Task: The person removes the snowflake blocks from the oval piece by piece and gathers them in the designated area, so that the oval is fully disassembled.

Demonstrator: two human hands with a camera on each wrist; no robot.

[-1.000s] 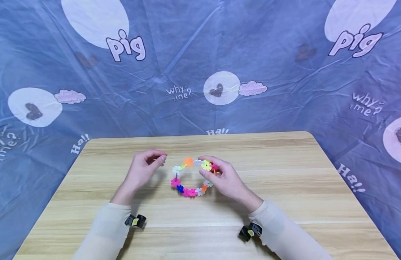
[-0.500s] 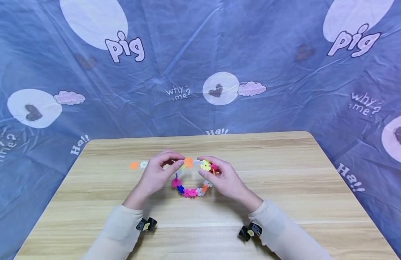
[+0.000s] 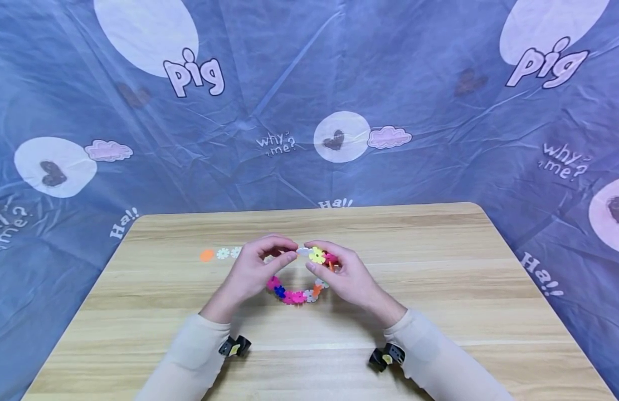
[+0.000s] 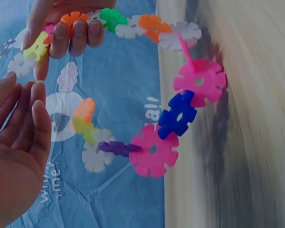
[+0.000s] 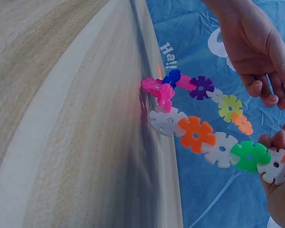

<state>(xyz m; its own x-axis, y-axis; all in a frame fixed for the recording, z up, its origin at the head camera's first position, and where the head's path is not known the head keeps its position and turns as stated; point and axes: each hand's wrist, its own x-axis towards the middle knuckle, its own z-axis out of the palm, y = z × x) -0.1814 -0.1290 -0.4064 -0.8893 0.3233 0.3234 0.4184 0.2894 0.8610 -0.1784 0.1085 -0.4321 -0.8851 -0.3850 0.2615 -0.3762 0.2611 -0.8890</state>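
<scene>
A chain of colourful flower-shaped plastic discs [image 3: 299, 297] hangs in a loop above the table. My right hand [image 3: 351, 278] grips it beside a yellow disc [image 3: 317, 255], its fingers curled round an orange disc [image 4: 73, 24] in the left wrist view. Facing it, my left hand [image 3: 256, 270] has thumb and fingertips at a white disc [image 3: 303, 252] next to the yellow one, seemingly pinching its edge. A free chain end with an orange disc [image 4: 87, 107] hangs past the left fingers; in the head view the left hand hides it. Pink, blue and purple discs form the low far side.
Left of the hands, an orange disc [image 3: 207, 255] and white discs [image 3: 222, 254] lie in a row on the wooden table [image 3: 439, 267]; the left hand covers part of that row. Behind the table hangs a blue printed cloth [image 3: 299, 72].
My left hand has moved rightward from left of the loop to the white disc by the right hand, uncovering the row of discs on the table. The right hand has stayed in place.
</scene>
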